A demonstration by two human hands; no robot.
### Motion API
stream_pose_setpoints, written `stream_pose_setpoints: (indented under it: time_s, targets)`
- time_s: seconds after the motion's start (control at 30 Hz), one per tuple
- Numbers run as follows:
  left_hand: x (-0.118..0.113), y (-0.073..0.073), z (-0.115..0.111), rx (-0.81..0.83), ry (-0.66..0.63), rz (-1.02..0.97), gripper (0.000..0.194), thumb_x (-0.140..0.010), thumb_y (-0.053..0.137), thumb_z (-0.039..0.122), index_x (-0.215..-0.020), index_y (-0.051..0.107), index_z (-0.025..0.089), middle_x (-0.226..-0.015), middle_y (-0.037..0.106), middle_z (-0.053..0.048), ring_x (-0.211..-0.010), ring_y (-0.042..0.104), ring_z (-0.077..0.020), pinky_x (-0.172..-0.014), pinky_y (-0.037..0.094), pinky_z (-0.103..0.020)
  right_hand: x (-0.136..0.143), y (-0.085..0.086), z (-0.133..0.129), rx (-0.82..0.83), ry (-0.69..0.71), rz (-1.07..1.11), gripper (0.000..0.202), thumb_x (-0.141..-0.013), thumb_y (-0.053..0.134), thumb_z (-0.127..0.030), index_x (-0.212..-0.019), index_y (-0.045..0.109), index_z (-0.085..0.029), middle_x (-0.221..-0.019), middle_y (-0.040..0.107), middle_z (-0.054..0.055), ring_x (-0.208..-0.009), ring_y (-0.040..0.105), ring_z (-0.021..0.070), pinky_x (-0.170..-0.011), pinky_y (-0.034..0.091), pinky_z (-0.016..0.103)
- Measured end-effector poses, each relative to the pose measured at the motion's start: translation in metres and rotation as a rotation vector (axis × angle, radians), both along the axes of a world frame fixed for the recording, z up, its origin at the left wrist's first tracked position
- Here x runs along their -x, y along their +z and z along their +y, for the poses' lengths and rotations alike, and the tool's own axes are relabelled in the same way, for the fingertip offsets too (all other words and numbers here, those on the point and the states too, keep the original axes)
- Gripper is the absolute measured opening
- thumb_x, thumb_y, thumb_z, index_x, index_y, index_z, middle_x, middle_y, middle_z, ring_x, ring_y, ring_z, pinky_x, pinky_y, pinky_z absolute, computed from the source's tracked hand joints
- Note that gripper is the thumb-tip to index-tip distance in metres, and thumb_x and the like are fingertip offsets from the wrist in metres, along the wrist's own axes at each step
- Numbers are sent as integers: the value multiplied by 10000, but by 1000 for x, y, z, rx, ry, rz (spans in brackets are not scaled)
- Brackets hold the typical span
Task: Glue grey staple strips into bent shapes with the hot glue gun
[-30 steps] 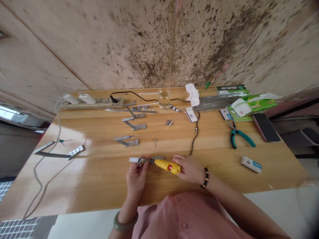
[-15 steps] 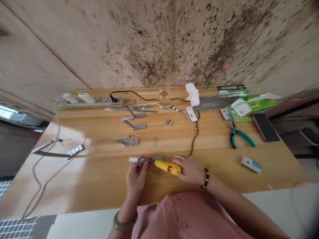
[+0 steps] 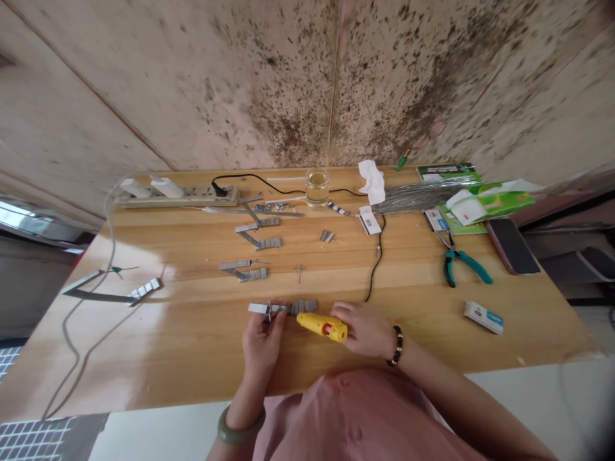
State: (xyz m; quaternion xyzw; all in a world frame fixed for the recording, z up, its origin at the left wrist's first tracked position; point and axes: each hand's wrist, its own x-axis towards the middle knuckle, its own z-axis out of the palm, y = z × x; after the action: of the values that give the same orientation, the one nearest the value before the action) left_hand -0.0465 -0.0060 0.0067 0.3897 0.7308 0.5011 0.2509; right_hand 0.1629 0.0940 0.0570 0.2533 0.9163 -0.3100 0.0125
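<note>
My left hand pinches a grey jointed strip piece near the table's front. A pale block forms its left end, and a row of small grey segments its right end. My right hand is wrapped round a yellow hot glue gun, whose nozzle end points left at the strip close to my left fingertips. Whether the nozzle touches the strip I cannot tell. Behind lie similar bent grey pieces, a tiny cross-shaped metal bit and some short grey blocks.
Pliers, a small box and a phone lie to the right. Along the back stand a power strip, a glass of liquid and a wire bundle. A black cord runs toward my right hand.
The glue gun has shifted very slightly left and toward me, with its nozzle end a little lower. My left hand and the grey piece stay in place.
</note>
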Motion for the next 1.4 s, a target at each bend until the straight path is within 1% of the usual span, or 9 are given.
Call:
stream_pose_setpoints:
  time_s: [0.2, 0.4, 0.7, 0.9, 1.07, 1.4]
  targets:
    - [0, 0, 0, -4, 5, -5, 264, -781, 595, 372, -963, 622, 183, -961, 696, -60, -905, 645, -197, -834, 503, -309, -1, -1, -1, 0, -7, 5, 175, -793, 528, -207, -963, 548, -168, -947, 611, 47, -799, 577, 168, -657, 360, 262]
    - [-1, 3, 1, 3, 14, 13, 260, -779, 593, 374, -953, 624, 183, -941, 703, -64, -872, 651, -200, -812, 510, -315, -1, -2, 1, 4, -31, 10, 185, -806, 519, -207, -984, 547, -166, -964, 609, 50, -814, 577, 168, -671, 363, 264]
    - [-1, 2, 2, -17, -2, -10, 280, -778, 591, 394, -953, 620, 178, -949, 701, -70, -890, 651, -205, -818, 514, -314, -1, 0, 0, 11, -12, -8, 171, -809, 518, -214, -972, 547, -169, -963, 607, 56, -842, 578, 177, -699, 381, 267]
    - [-1, 3, 1, -12, 7, 13, 263, -781, 593, 376, -956, 625, 183, -941, 703, -61, -888, 652, -201, -815, 512, -307, 0, 1, 0, -6, 8, -1, 177, -795, 524, -205, -967, 547, -171, -947, 610, 45, -807, 579, 171, -664, 370, 264]
    - [-1, 1, 1, -24, -5, -20, 249, -789, 588, 364, -963, 616, 187, -968, 696, -62, -905, 648, -198, -838, 508, -319, -1, 1, 1, -12, -8, -11, 173, -803, 519, -218, -968, 548, -175, -954, 611, 43, -815, 581, 171, -661, 365, 264]
    - [0, 2, 0, -13, -3, -5, 258, -787, 591, 353, -966, 623, 170, -953, 701, -69, -872, 656, -192, -789, 519, -293, 1, -2, 3, -9, -46, 4, 179, -823, 501, -227, -984, 543, -160, -963, 603, 56, -830, 574, 171, -699, 380, 267]
